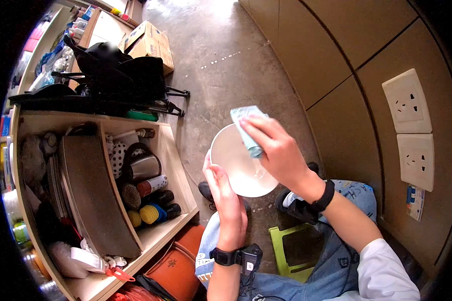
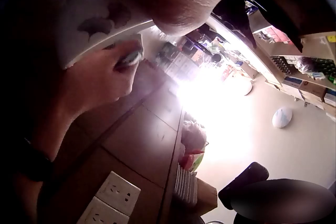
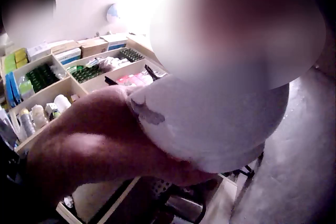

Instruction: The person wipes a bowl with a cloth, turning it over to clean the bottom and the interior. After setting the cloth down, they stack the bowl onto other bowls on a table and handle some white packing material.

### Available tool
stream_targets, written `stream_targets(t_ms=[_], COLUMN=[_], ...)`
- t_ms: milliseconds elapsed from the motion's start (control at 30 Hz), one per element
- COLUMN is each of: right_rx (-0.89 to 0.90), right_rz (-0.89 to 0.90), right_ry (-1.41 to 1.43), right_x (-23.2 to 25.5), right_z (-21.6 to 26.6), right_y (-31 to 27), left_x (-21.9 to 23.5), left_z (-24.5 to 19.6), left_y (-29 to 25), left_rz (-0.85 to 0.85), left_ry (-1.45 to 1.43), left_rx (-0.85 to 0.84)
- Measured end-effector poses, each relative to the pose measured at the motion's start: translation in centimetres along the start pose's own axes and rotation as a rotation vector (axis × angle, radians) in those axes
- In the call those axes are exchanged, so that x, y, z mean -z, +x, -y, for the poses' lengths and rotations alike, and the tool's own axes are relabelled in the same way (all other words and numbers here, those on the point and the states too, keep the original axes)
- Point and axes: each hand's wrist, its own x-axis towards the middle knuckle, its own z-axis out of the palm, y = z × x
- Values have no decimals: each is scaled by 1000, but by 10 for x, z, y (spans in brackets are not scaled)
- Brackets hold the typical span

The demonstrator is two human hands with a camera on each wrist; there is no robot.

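Observation:
A white bowl (image 1: 229, 156) is tilted with its inside toward the head camera. My left hand (image 1: 226, 198) holds it from the near left, thumb at the rim and fingers round the outside. The right hand (image 1: 285, 156) pinches a folded pale blue-green cloth (image 1: 246, 125) over the bowl's far right rim. Dark leaf-like marks show on the outside of the bowl (image 2: 89, 19) in the left wrist view, with the right hand (image 2: 100, 79) beyond its edge. In the right wrist view, the left hand (image 3: 100, 140) supports the bowl (image 3: 215, 121) from the left.
A wooden shelf unit (image 1: 160, 236) with cups and bottles stands on the left. Behind it are a black chair-like object (image 1: 120, 80) and a cardboard box (image 1: 153, 47). Brown panels with sockets (image 1: 408, 103) line the right. A green stool (image 1: 281, 251) is between the legs.

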Motion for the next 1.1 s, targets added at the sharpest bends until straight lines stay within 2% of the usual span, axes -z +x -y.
stream_targets(t_ms=[67,300,833,1100], right_rx=[58,17,-48,-14], right_rz=[125,200,121,196], right_ry=[15,32,36,16], right_x=[-7,-7,-11,-15], right_z=[1,7,-2,-4], right_y=[-6,-10,-8,-13], left_x=[0,6,-2,-8], left_z=[-1,3,11,14], left_y=[-2,-1,-5,-5], left_rz=[-2,-15,21,58], left_ry=[7,17,199,246], left_rx=[1,-23,-152,-169])
